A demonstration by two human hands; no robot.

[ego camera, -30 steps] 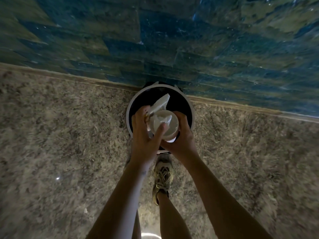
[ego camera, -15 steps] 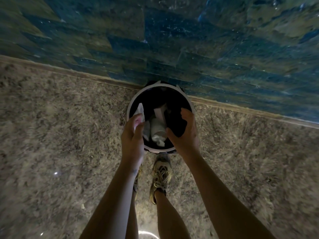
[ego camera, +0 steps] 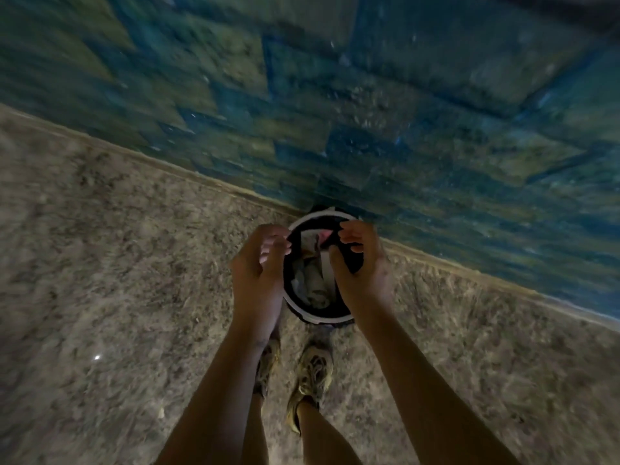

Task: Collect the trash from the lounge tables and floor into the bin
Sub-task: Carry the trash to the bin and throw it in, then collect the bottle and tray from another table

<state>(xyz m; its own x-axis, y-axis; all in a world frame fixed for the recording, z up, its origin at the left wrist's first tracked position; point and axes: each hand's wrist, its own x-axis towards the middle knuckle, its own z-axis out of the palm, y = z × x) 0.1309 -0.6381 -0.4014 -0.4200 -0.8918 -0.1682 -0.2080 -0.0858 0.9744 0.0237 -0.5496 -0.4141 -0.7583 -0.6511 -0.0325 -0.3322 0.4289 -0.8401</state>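
A round bin (ego camera: 327, 319) with a white rim and a black liner stands on the floor against the wall. Inside it lie white crumpled paper and a cup (ego camera: 313, 283). My left hand (ego camera: 260, 266) hovers over the bin's left rim, fingers loosely curled, holding nothing. My right hand (ego camera: 360, 263) hovers over the right rim, fingers also loosely curled and empty. Both hands cover parts of the rim.
The bin sits at the foot of a blue-green tiled wall (ego camera: 369, 112) with a pale skirting strip (ego camera: 469, 273). Speckled beige floor (ego camera: 100, 263) spreads left and right. My two shoes (ego camera: 312, 374) stand just below the bin. The picture is blurred by motion.
The cup and paper that both hands held over the bin have dropped into it. Both hands now hover empty above the rim, and the view has swung.
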